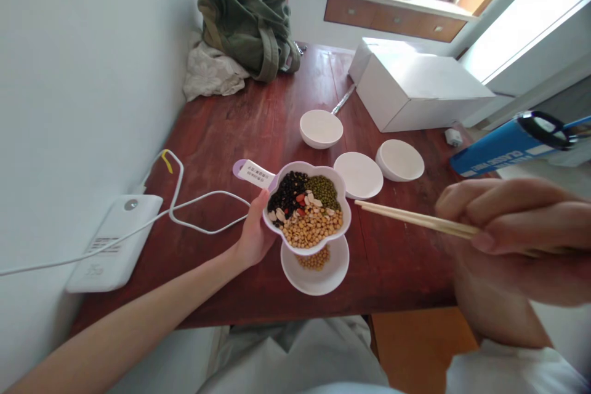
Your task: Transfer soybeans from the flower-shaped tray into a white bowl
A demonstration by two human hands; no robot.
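My left hand (255, 235) grips the rim of a lobed lilac bowl (348, 212) with a labelled handle. Inside the bowl lie black beans (289, 192), green mung beans (324, 191), yellow soybeans (310, 228), pale peanut pieces (314, 201) and a few red bits. The bowl is held above a small white dish (295, 278) that contains soybeans (314, 260), partly hidden by it. My right hand (517, 228), slightly blurred, is closed around wooden chopsticks (415, 218). Their tips point left, just right of the lilac bowl, with nothing between them.
Three white bowls stand behind: one far (322, 129), one middle (358, 175), one right (399, 160). A white box (415, 83) and blue tumbler (503, 148) are at right. A power bank (115, 243) with a white cable (203, 194) lies left, a green bag (247, 21) at the back.
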